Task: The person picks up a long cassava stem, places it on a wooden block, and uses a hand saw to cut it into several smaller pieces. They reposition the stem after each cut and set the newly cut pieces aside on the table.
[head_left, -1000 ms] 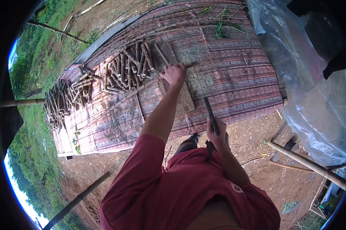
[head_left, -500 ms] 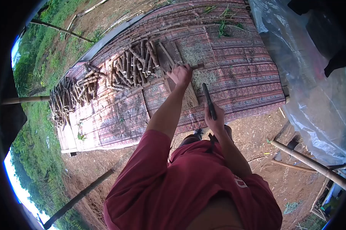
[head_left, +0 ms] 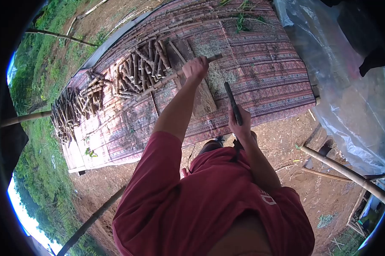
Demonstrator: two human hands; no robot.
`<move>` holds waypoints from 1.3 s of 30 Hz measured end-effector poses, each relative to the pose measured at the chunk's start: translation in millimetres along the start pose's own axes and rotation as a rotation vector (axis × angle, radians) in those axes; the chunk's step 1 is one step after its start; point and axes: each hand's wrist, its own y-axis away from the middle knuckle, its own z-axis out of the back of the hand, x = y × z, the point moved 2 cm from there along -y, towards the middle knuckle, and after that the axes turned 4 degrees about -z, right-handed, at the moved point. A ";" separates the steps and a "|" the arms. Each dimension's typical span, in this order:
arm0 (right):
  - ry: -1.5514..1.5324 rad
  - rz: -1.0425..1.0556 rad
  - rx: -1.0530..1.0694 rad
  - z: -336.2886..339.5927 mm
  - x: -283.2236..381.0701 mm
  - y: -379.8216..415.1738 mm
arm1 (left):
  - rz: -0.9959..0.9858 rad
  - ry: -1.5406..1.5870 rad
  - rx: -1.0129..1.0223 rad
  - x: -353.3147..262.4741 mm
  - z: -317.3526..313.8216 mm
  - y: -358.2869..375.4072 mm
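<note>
My left hand (head_left: 195,68) is closed around a long woody stem (head_left: 169,81). The stem crosses a wooden board (head_left: 206,100) lying on the patterned cloth, and its dark end pokes out to the right of my fingers. In my right hand (head_left: 240,123) is a dark knife (head_left: 230,96), gripped by its handle near the cloth's front edge. Its long blade points up and away from me, apart from the stem. Left of the board lies a pile of short cut stem pieces (head_left: 143,68).
More cut pieces (head_left: 73,106) lie farther left on the cloth-covered table (head_left: 265,94). Long stems (head_left: 175,27) run along its far side, with green leaves (head_left: 242,23) at the back. Clear plastic sheeting (head_left: 324,85) hangs at right. A pole (head_left: 341,173) slants over the dirt ground.
My left hand and the stem in it have shifted slightly, and more of the stem's end shows beyond my fingers. The knife blade stands a little more upright. The whole view has tilted slightly.
</note>
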 end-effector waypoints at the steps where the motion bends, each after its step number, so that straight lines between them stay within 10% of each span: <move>1: 0.013 0.007 -0.005 2.8 2.9 6.1 | 0.082 0.051 0.002 0.1 4.9 -2.8; 39: 0.138 0.124 -0.084 42.5 -27.4 22.2 | 0.121 0.202 0.016 7.7 49.4 3.4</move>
